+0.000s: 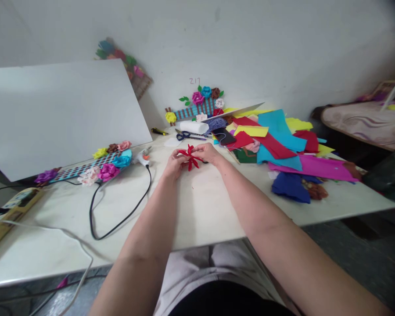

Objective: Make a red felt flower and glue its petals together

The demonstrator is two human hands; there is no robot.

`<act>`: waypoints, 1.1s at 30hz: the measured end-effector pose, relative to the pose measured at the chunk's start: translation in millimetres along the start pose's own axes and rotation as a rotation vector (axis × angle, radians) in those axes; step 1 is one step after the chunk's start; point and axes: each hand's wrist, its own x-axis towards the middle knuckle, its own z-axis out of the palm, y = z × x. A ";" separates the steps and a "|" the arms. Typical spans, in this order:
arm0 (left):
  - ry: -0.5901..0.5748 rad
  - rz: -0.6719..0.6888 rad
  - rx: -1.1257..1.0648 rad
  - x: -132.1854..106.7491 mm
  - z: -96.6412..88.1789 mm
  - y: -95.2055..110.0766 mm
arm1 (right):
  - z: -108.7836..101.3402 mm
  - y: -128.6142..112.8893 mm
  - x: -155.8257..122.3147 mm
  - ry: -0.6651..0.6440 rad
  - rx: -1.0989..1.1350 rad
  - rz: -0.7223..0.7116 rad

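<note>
A red paper flower (190,158) with narrow pointed petals is held up over the middle of the white table (204,206). My left hand (175,164) pinches it from the left side. From the right, the fingers of my right hand (208,153) are closed on its petals. Just behind my hands lie dark-handled scissors (184,136) and a roll of white paper (194,127). A glue gun (142,156) with an orange trigger rests to the left, its black cord looping over the table.
Coloured paper sheets (276,136) are heaped at the right. A woven piece with paper flowers (108,171) lies left, before a large white board (62,114). A yellow cutter (159,131) lies behind. The power strip (11,210) and white cable (75,239) occupy the left edge.
</note>
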 end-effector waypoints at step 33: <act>-0.011 -0.020 -0.009 -1.0 1.6 2.1 | -0.4 2.8 -2.4 -0.045 0.061 0.083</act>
